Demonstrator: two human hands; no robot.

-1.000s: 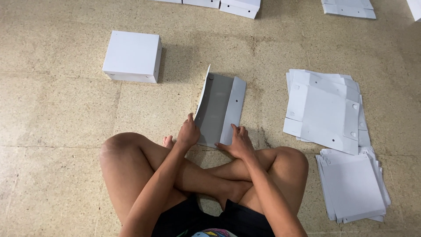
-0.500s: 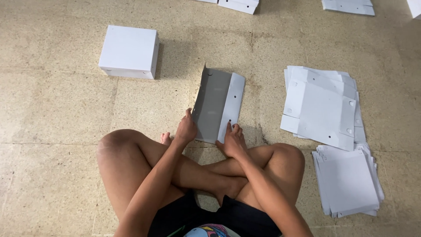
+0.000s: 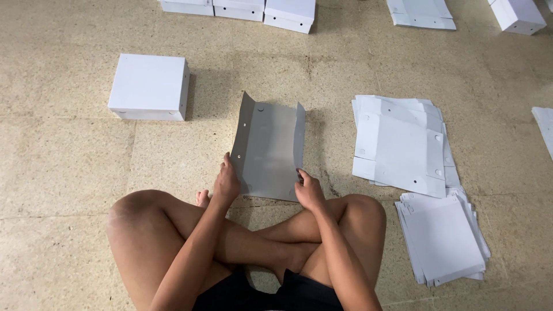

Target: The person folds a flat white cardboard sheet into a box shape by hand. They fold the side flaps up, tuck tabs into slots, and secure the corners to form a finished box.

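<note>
A flat grey-white cardboard box blank (image 3: pixel 269 148) lies on the floor in front of my crossed legs, both of its long side flaps folded up. My left hand (image 3: pixel 226 183) grips the near end of the left flap. My right hand (image 3: pixel 309 190) holds the near end of the right flap. Small round holes show near the blank's far edge.
A finished white box (image 3: pixel 150 86) stands to the left. Two stacks of flat white blanks (image 3: pixel 403 144) (image 3: pixel 443 239) lie to the right. More white boxes (image 3: pixel 288 12) (image 3: pixel 518 14) and blanks (image 3: pixel 420 14) line the far edge of the speckled tile floor.
The right flap of the blank, lying flatter before, now stands up like the left one. Both hands have stayed at the near end. The camera view has shifted slightly.
</note>
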